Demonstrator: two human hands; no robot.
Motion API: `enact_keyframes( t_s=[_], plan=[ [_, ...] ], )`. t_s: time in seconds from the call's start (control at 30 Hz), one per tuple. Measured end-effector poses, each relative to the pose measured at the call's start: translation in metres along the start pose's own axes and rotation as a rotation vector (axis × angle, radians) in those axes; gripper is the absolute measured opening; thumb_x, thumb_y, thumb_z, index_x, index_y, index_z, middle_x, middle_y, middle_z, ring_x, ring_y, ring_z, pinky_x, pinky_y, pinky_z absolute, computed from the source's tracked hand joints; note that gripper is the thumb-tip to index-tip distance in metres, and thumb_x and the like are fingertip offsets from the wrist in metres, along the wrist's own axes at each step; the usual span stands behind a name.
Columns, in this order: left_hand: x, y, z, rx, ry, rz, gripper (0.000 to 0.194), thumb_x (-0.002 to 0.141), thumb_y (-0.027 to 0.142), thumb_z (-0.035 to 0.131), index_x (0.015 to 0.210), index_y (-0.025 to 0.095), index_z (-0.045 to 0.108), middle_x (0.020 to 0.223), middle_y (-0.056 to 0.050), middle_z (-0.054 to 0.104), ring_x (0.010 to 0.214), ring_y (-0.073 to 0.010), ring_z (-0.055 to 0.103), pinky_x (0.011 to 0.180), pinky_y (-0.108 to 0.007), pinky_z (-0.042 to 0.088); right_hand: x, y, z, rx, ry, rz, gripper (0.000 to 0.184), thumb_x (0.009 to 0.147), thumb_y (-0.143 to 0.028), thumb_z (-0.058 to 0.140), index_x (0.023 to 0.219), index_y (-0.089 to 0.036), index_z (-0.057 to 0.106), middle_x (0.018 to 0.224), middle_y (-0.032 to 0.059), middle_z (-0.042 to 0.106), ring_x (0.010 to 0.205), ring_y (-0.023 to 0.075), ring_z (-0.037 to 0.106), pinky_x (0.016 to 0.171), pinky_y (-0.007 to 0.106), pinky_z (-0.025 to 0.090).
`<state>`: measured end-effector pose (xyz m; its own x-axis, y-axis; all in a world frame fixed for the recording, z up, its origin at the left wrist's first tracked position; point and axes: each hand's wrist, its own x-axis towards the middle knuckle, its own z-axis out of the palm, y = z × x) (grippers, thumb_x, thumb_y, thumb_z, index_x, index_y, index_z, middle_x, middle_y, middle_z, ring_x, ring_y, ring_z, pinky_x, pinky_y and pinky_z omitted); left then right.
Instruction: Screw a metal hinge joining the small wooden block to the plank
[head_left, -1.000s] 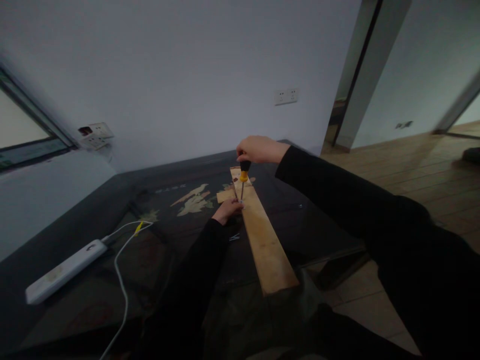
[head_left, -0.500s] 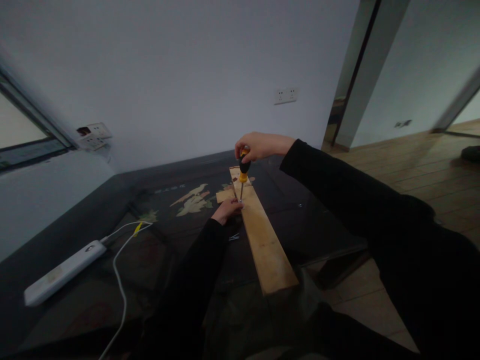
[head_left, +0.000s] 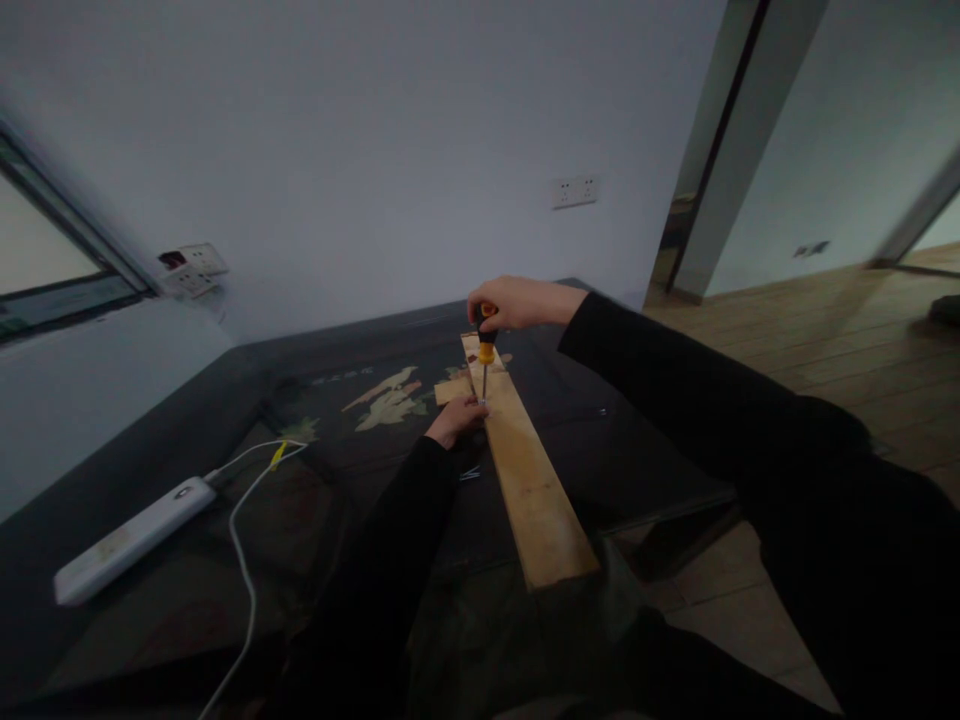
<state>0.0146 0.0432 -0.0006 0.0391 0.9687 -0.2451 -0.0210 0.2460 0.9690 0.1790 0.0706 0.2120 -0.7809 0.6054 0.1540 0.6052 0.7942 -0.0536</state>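
Note:
My right hand (head_left: pixel 517 302) is wrapped round the black-and-yellow handle of a screwdriver (head_left: pixel 486 352) from above. Its shaft stands nearly upright, tip down over a long wooden board (head_left: pixel 536 490). At the tip, my left hand (head_left: pixel 456 420) pinches what looks like a small screw (head_left: pixel 482 403) against the board's left edge; the fingers partly hide it. A smaller wood piece (head_left: pixel 451 390) pokes out to the left of the board, just beyond my left hand. Loose screws (head_left: pixel 469 474) lie on the dark table near my left wrist.
The dark table (head_left: pixel 645 460) has an inlaid bird-and-flower picture. Another small screw (head_left: pixel 602 412) lies right of the board. A white power strip (head_left: pixel 135 540) with a white cable (head_left: pixel 244 570) occupies the left side. A wall (head_left: pixel 360 180) rises behind the table.
My right hand has turned slightly on the screwdriver handle and sits a little lower. The left hand and the board keep their places; the view has shifted slightly.

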Motion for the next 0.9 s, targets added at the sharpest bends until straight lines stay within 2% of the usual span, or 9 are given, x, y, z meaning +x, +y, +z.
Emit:
enact_keyframes(
  t_s=[0.07, 0.4, 0.5, 0.73, 0.9],
  plan=[
    [0.0005, -0.0002, 0.0002, -0.002, 0.008, -0.001, 0.019, 0.068, 0.004, 0.068, 0.086, 0.01, 0.067, 0.083, -0.008, 0.073, 0.069, -0.0144, 0.068, 0.068, -0.024, 0.054, 0.0004, 0.0001, -0.0004, -0.022, 0.011, -0.004, 0.029, 0.082, -0.021, 0.062, 0.11, -0.015, 0.07, 0.105, 0.0096, 0.07, 0.088, 0.0172, 0.059, 0.073, 0.029, 0.037],
    [0.0031, -0.0021, -0.0006, 0.02, -0.012, 0.024, 0.02, 0.066, 0.008, 0.073, 0.085, 0.011, 0.067, 0.084, -0.008, 0.073, 0.07, -0.0148, 0.068, 0.065, -0.023, 0.053, 0.0031, -0.0049, 0.0024, -0.104, 0.057, 0.054, 0.029, 0.084, -0.026, 0.062, 0.108, -0.014, 0.072, 0.101, 0.0128, 0.071, 0.09, 0.0203, 0.062, 0.072, 0.03, 0.038],
    [0.0039, -0.0026, -0.0009, 0.019, 0.015, 0.019, 0.023, 0.064, 0.009, 0.075, 0.086, 0.011, 0.067, 0.085, -0.008, 0.073, 0.071, -0.0153, 0.068, 0.066, -0.023, 0.053, 0.0027, -0.0045, 0.0023, -0.12, 0.059, 0.058, 0.028, 0.084, -0.026, 0.062, 0.108, -0.013, 0.072, 0.101, 0.0127, 0.072, 0.09, 0.0204, 0.062, 0.072, 0.03, 0.038],
    [0.0002, 0.0023, -0.0004, -0.022, 0.05, -0.061, 0.013, 0.078, 0.012, 0.061, 0.089, 0.015, 0.067, 0.089, -0.006, 0.072, 0.068, -0.0116, 0.066, 0.066, -0.021, 0.053, 0.0041, -0.001, 0.0053, -0.107, 0.055, 0.066, 0.029, 0.085, -0.028, 0.062, 0.108, -0.013, 0.072, 0.1, 0.0121, 0.071, 0.089, 0.0206, 0.062, 0.071, 0.031, 0.039],
    [-0.0003, 0.0042, 0.0004, -0.025, 0.071, -0.072, 0.01, 0.081, 0.01, 0.057, 0.084, 0.015, 0.066, 0.084, -0.004, 0.071, 0.06, -0.0087, 0.062, 0.061, -0.019, 0.051, 0.0014, -0.0013, 0.0053, -0.075, 0.053, 0.061, 0.028, 0.086, -0.025, 0.06, 0.108, -0.012, 0.07, 0.1, 0.012, 0.07, 0.083, 0.0177, 0.061, 0.07, 0.029, 0.038]
  ],
)
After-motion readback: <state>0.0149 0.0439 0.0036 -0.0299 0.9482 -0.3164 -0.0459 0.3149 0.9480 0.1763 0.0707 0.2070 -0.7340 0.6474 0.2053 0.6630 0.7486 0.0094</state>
